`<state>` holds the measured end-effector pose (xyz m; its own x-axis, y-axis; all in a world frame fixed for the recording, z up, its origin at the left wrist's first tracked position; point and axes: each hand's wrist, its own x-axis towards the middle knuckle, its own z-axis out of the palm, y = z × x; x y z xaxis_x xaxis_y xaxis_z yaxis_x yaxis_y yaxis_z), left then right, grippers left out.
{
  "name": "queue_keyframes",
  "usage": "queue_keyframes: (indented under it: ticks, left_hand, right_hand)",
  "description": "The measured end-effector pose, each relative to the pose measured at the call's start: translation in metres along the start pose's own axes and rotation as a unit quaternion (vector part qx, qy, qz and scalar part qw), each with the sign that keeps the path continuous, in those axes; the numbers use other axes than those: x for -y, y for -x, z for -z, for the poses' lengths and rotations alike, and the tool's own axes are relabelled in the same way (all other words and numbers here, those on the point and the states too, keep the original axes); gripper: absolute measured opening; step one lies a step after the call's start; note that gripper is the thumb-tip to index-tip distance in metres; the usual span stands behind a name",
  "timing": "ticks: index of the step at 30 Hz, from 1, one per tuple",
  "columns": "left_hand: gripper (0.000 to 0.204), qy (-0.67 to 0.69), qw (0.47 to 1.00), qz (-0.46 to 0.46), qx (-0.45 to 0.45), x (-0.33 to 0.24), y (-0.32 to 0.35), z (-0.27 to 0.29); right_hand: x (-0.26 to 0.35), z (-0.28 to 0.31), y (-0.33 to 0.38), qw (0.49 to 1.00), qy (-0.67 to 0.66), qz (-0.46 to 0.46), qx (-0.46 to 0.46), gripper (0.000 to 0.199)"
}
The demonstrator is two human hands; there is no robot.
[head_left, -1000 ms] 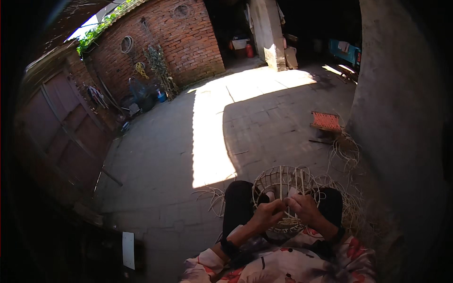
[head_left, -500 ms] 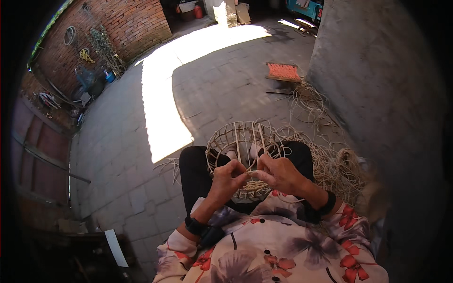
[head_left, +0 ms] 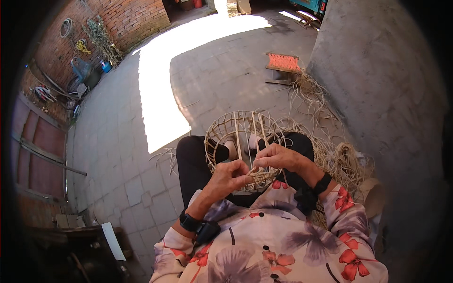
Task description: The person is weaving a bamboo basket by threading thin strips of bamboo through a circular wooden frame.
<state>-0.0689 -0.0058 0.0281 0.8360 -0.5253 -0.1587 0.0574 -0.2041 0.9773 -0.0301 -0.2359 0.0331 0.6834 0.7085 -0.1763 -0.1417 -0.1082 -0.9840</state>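
Fingers of both hands, left (head_left: 230, 175) and right (head_left: 278, 158), pinched on one half-woven basket frame (head_left: 240, 137).

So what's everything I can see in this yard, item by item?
Open-ribbed pale cane basket frame: one, tan, on the person's lap.
Loose cane strands: a heap, straw-coloured, on the ground to the person's right.
Low stool with orange woven seat: one, beside the grey wall.
Red brick wall: one, far side of the paved yard.
Black wristbands: two, one on each wrist.
Left hand: grip closed on the basket's weave.
Right hand: pinching a strand at the frame.
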Motion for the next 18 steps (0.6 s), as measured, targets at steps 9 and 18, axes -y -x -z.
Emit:
queue_keyframes:
  ticks: [9, 18]
  left_hand:
    - [0.015, 0.013, 1.0, -0.024, -0.009, 0.004, 0.003, 0.003]
    - [0.013, 0.158, 0.987, 0.007, -0.027, 0.006, 0.0, -0.003]
  right_hand:
    - [0.004, -0.015, 0.01, 0.993, -0.074, -0.094, -0.015, 0.017]
    - [0.005, -0.032, 0.012, 0.963, 0.197, 0.127, -0.132, 0.009]
